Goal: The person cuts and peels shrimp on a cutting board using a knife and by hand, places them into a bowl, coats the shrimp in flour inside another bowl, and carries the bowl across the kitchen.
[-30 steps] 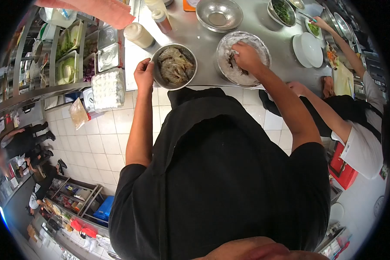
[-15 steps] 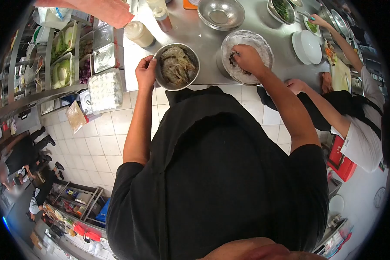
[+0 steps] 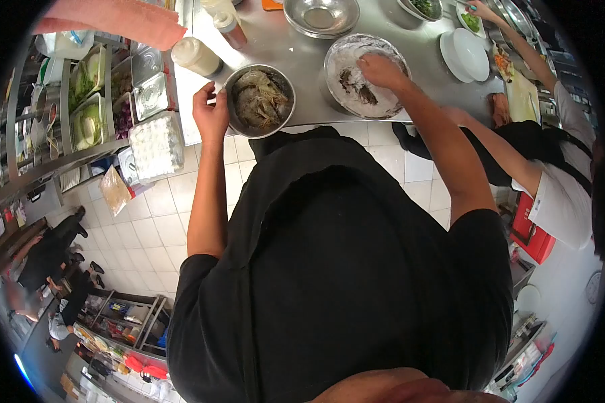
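A metal bowl (image 3: 284,75) of raw, grey shell-on shrimp (image 3: 259,99) stands near the counter's front edge. My left hand (image 3: 210,115) is just left of its rim, fingers parted and holding nothing. To the right is a larger metal bowl (image 3: 329,79) of white powder (image 3: 376,48) that looks like flour. Dark, partly coated shrimp (image 3: 356,87) lie in the powder. Over the right side of that bowl, my right hand (image 3: 383,71) has its fingers curled together; what they hold, if anything, is hidden.
Squeeze bottles (image 3: 196,56) stand at the left, and nested metal bowls (image 3: 321,17) at the back. White plates (image 3: 467,55) are on the right. A co-worker's arm (image 3: 497,148) reaches in from the right. Egg trays (image 3: 156,146) and vegetable bins (image 3: 91,124) are at the left.
My left hand has let go of the shrimp bowl's rim. My right hand has lifted off the dark shrimp, which now lie exposed in the powder. The whole view has shifted slightly.
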Available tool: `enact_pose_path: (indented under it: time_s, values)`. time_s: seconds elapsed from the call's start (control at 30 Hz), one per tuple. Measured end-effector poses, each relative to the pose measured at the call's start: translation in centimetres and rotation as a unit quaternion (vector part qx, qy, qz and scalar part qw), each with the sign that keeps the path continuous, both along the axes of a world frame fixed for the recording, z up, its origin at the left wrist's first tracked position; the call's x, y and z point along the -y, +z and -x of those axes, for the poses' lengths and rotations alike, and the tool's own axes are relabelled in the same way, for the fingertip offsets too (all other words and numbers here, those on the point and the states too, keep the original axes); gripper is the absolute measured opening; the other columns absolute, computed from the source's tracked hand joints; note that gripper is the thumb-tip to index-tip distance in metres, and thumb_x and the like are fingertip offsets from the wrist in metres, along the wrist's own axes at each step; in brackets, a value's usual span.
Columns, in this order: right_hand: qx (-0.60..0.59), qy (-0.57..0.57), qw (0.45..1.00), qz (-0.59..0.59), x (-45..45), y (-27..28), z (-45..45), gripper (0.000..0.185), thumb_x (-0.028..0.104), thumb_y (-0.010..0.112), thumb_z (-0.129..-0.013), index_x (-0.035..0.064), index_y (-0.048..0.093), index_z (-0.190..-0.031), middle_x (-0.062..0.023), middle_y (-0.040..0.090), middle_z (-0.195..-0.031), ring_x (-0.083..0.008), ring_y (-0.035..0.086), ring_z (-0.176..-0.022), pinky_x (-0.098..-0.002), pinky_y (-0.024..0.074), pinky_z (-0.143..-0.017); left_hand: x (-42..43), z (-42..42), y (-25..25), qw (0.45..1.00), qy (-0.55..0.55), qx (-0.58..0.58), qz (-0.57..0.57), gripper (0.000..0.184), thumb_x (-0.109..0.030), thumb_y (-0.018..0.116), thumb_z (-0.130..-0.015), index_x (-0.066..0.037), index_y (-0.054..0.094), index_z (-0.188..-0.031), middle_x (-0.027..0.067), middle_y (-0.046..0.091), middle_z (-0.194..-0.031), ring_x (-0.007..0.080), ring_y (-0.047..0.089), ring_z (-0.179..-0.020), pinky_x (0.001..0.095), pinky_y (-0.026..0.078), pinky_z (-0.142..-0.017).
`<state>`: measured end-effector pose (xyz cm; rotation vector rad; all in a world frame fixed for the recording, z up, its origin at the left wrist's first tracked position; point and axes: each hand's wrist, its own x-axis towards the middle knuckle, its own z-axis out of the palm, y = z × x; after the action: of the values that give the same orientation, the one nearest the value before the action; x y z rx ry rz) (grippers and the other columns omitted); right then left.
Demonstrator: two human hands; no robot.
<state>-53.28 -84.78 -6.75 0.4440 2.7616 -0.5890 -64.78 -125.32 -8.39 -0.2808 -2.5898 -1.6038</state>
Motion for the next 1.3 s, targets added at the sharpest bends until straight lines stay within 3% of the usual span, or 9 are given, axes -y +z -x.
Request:
enact_pose_path:
  time_s: [0.07, 0.17, 0.27, 0.37, 0.53, 0.63, 0.73, 1.13, 1.3]
  values:
    - [0.022, -0.043, 0.994, 0.094, -0.4, -0.1, 0.2, 0.035, 0.027, 0.050, -0.086, -0.0016, 0.065, -0.100, -0.0248, 0.063, -0.107, -0.0398, 0.059, -0.102, -0.0441, 0.0445, -0.091, -1.5, -0.8, 4.2, 0.997, -0.027, -0.070, 0.026, 0.028, -0.008, 0.067, -0.081, 0.000, 0.063, -0.107, 0.0108, 0.060, -0.098, 0.0204, 0.059, -0.083, 0.0301, 0.049, -0.070]
    - [-0.029, -0.122, 0.974, 0.190, 0.7, 5.2, -1.6, 0.040, 0.030, 0.058, -0.081, -0.0028, 0.064, -0.103, -0.0244, 0.064, -0.107, -0.0384, 0.060, -0.103, -0.0434, 0.0449, -0.092, -4.4, -1.1, 7.9, 0.985, -0.102, -0.137, 0.028, 0.027, -0.007, 0.066, -0.080, -0.003, 0.063, -0.107, 0.0148, 0.060, -0.101, 0.0272, 0.060, -0.090, 0.0336, 0.050, -0.074]
    - [-0.085, 0.031, 0.996, 0.006, 1.3, 4.2, -4.3, 0.046, 0.029, 0.069, -0.073, -0.0048, 0.062, -0.102, -0.0250, 0.064, -0.104, -0.0365, 0.062, -0.100, -0.0443, 0.0472, -0.089, -9.1, -2.3, 11.2, 0.961, -0.217, -0.166, 0.034, 0.028, -0.006, 0.066, -0.080, -0.002, 0.062, -0.108, 0.0161, 0.060, -0.105, 0.0302, 0.060, -0.095, 0.0360, 0.050, -0.079]
    - [0.079, -0.004, 0.997, -0.024, 4.8, 5.1, -4.5, 0.046, 0.025, 0.075, -0.067, -0.0043, 0.060, -0.099, -0.0249, 0.065, -0.101, -0.0356, 0.064, -0.097, -0.0448, 0.0496, -0.085, -14.9, -3.5, 11.6, 0.905, -0.360, -0.223, 0.050, 0.030, -0.010, 0.067, -0.080, -0.003, 0.061, -0.109, 0.0166, 0.060, -0.110, 0.0347, 0.059, -0.100, 0.0393, 0.049, -0.085]
    - [0.011, -0.021, 0.998, -0.059, 3.7, 3.5, -4.5, 0.035, 0.017, 0.071, -0.070, -0.0030, 0.061, -0.096, -0.0240, 0.066, -0.096, -0.0366, 0.064, -0.094, -0.0446, 0.0516, -0.081, -22.5, -5.3, 8.6, 0.843, -0.480, -0.163, 0.181, 0.038, -0.014, 0.063, -0.081, -0.005, 0.057, -0.118, 0.0178, 0.059, -0.114, 0.0370, 0.058, -0.103, 0.0413, 0.048, -0.088]
    - [0.010, -0.016, 0.998, -0.065, 3.7, 5.0, -5.1, 0.026, 0.013, 0.066, -0.072, -0.0028, 0.063, -0.092, -0.0238, 0.066, -0.093, -0.0368, 0.065, -0.091, -0.0453, 0.0523, -0.079, -24.4, -5.8, 7.5, 0.811, -0.467, -0.102, 0.336, 0.045, -0.009, 0.061, -0.078, -0.006, 0.054, -0.122, 0.0203, 0.059, -0.113, 0.0369, 0.059, -0.103, 0.0434, 0.049, -0.087]
    - [0.000, -0.005, 0.998, -0.067, 4.1, 4.8, -5.1, 0.019, 0.011, 0.063, -0.074, -0.0019, 0.067, -0.088, -0.0238, 0.067, -0.092, -0.0365, 0.066, -0.089, -0.0456, 0.0528, -0.078, -25.7, -6.3, 7.0, 0.798, -0.459, -0.039, 0.388, 0.051, -0.005, 0.061, -0.075, -0.007, 0.053, -0.124, 0.0229, 0.060, -0.111, 0.0371, 0.060, -0.103, 0.0448, 0.050, -0.086]
    - [-0.053, -0.003, 0.997, -0.048, 3.2, 3.2, -4.2, 0.016, 0.009, 0.064, -0.070, -0.0016, 0.069, -0.082, -0.0240, 0.067, -0.085, -0.0368, 0.067, -0.082, -0.0455, 0.0537, -0.074, -26.8, -6.0, 3.8, 0.824, -0.409, -0.017, 0.391, 0.031, -0.010, 0.061, -0.074, -0.005, 0.063, -0.104, 0.0206, 0.065, -0.103, 0.0372, 0.061, -0.100, 0.0455, 0.050, -0.086]
    - [-0.049, -0.013, 0.998, -0.045, 2.7, 2.3, -3.6, 0.018, 0.010, 0.066, -0.066, -0.0017, 0.068, -0.080, -0.0251, 0.065, -0.085, -0.0380, 0.066, -0.082, -0.0454, 0.0518, -0.076, -26.8, -5.7, 3.5, 0.814, -0.438, -0.036, 0.381, 0.032, -0.008, 0.057, -0.076, -0.005, 0.063, -0.108, 0.0213, 0.064, -0.106, 0.0355, 0.061, -0.104, 0.0435, 0.049, -0.089]
